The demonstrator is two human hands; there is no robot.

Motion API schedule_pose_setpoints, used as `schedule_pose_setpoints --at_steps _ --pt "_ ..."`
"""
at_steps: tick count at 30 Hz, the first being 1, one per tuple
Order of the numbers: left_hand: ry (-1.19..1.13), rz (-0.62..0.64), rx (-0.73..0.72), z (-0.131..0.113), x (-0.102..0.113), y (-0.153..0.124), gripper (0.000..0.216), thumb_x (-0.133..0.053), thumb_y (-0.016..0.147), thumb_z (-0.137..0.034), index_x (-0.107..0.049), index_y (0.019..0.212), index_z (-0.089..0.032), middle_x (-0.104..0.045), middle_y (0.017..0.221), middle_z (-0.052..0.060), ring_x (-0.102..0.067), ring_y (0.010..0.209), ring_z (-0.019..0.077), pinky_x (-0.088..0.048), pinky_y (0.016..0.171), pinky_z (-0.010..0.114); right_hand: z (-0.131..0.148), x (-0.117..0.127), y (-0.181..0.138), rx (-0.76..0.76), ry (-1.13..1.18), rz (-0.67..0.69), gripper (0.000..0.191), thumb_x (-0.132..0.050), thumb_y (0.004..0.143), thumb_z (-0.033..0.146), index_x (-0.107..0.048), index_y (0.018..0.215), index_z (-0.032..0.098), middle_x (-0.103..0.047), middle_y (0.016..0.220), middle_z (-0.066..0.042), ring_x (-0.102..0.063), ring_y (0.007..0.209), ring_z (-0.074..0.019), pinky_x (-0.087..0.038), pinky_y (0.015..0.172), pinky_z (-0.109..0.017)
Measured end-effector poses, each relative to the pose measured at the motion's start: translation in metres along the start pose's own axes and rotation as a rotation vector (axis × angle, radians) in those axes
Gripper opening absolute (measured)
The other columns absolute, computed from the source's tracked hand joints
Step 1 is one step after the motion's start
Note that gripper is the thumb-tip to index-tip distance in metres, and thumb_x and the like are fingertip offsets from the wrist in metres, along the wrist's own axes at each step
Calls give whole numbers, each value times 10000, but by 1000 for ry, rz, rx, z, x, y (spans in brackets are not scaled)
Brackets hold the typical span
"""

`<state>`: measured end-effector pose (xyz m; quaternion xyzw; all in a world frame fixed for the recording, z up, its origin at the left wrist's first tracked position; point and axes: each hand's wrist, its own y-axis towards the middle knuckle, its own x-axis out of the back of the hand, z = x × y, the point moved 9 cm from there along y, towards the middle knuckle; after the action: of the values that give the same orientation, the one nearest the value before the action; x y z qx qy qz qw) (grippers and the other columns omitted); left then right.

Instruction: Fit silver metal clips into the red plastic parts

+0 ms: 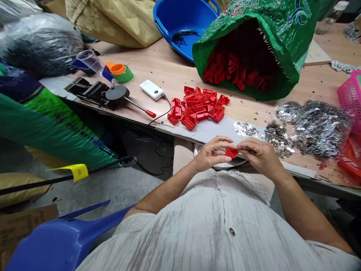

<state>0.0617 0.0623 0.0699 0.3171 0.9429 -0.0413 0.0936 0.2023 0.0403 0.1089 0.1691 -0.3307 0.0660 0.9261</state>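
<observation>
Between my two hands, just above my lap at the table's edge, is a small red plastic part (pixel 231 152). My left hand (pixel 212 153) grips it from the left with thumb and fingers. The fingertips of my right hand (pixel 258 153) are pinched together at its upper right side; whether they hold a tiny piece there is hidden. Beyond my hands lies a heap of similar red plastic parts (pixel 197 106). Small flat silvery metal pieces (pixel 246 130) are spread close by, and darker metal pieces (pixel 278 137) lie to their right.
A green sack (pixel 299 45) with red parts inside lies open behind the heap, beside a blue basin (pixel 184 19). At left are a hand-lever tool (pixel 117 93) and a white power bank (pixel 151 89). Plastic bags of metal pieces (pixel 321 128) and a pink basket (pixel 349 98) stand right.
</observation>
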Motion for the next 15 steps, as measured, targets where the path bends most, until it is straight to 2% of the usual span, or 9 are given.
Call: schedule_pose_setpoints --at_steps 3,7,11,15 --pt "3 -13 6 1 0 -2 324 -796 746 -277 -775 1066 -225 -562 1258 103 -590 1153 268 -563 910 317 1 -2 1 1 24 58 199 -549 948 308 -742 959 264 -725 912 -56 -669 846 -203 -539 757 -363" --pt "24 -23 -11 1 0 -2 317 -779 764 -291 -772 1074 -226 -575 1254 109 -534 1250 297 -548 956 332 -9 -1 -1 -91 139 164 242 -531 962 363 -746 1019 268 -698 969 -54 -636 857 -183 -505 762 -325" --pt "26 -7 -31 0 0 -2 311 -759 786 -301 -767 1089 -232 -578 1262 109 -518 1273 301 -537 990 357 -36 6 -8 -311 241 108 290 -551 943 453 -711 1041 232 -696 957 -33 -540 652 -125 -440 613 -275" --pt "-27 7 -13 -1 -3 -1 331 -783 767 -300 -768 1086 -214 -598 1259 120 -524 1276 304 -512 1026 370 -46 -10 -11 -387 373 129 256 -645 876 449 -633 970 212 -629 849 -3 -506 681 -125 -419 615 -258"
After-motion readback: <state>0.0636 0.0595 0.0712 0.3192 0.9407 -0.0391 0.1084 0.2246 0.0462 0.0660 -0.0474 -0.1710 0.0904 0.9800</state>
